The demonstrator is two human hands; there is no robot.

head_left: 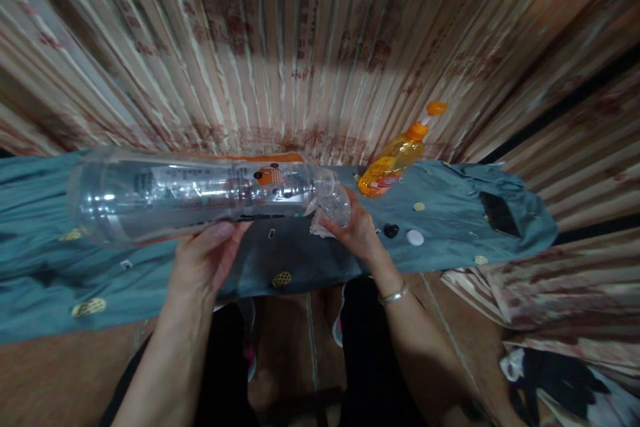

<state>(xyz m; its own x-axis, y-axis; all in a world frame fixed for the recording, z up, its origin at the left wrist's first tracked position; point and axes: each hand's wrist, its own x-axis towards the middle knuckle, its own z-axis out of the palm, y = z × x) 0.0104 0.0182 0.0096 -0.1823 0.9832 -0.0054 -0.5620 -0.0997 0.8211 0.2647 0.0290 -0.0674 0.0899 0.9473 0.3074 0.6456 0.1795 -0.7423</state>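
"Where the left hand (pixel 203 257) meets the clear bottle (pixel 200 193), how does it hold?"

"It grips the near, lower side of the body, thumb showing; the fingers are mostly hidden."

"And the right hand (pixel 357 230)?"

"Closed on a clear end piece (pixel 340 203) at the bottle's neck, a white cloth (pixel 319 225) just under the fingers. One cannot tell whether that piece is joined on."

"So the bottle lies sideways above the teal cover (pixel 450 227). Which step is this?"

"Judging by the pose, handling the neck end while the body is steadied. The next move seems to call for a firm left hold and careful right fingers."

"Farther out?"

"Past the bottle's neck come an orange pump bottle (pixel 393 170), a black piece (pixel 391 231) and a white disc (pixel 415 237), then, well apart, a dark phone-like slab (pixel 500 213). Behind the bottle hangs a pleated curtain (pixel 280 47)."
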